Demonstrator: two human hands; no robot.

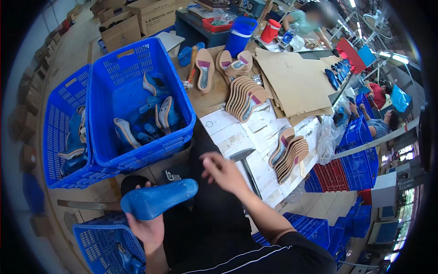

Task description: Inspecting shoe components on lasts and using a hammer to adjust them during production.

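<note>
My left hand [147, 228] grips a blue plastic shoe last [157, 199], sole side up, over my lap. My right hand [223, 171] hovers with its fingers apart and nothing in them, just left of a metal hammer [245, 162] lying on the workbench [214, 98]. Beyond it sit fanned stacks of tan insoles [288, 154], and a larger stack of insoles [244, 96] lies farther back.
A blue crate [137, 105] with several blue lasts stands at my left, another blue crate [64, 132] behind it, a third blue crate [102, 246] by my knee. Cardboard sheets [296, 82] cover the bench. Other people work at the far right. Stacked crates [346, 164] stand beyond the bench.
</note>
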